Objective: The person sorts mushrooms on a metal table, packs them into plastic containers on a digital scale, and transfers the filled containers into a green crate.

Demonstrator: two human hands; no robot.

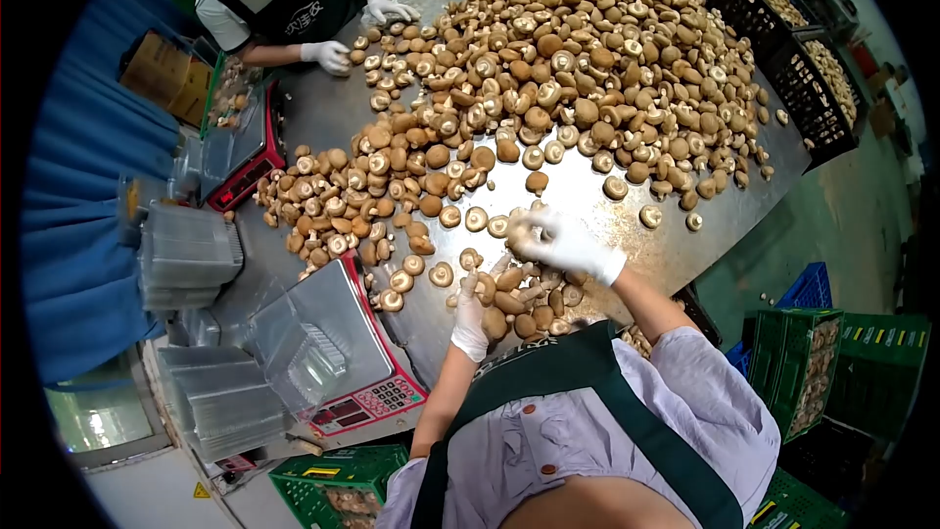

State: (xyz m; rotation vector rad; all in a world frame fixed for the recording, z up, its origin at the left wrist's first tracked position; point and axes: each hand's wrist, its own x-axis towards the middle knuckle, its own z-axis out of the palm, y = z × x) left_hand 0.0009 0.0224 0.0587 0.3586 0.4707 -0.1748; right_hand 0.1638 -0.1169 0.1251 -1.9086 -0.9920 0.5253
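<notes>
Currently in handling: loose mushrooms (496, 322) by the near edge of the counter (605, 208), right hand (573, 249) with fingers curled round one mushroom (523, 235), left hand (470, 323) beside others, grip unclear, any lift calling for light pressure.

Blue curtain (83, 206), hung at left; brown cardboard box (162, 73), placed beside it; yellow triangular label (202, 491), affixed low; co-worker (279, 0), dressed in dark printed apron (294, 15).

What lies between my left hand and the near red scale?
A few loose mushrooms and bare metal tabletop lie between the left hand and the near red scale, in the head view.
</notes>
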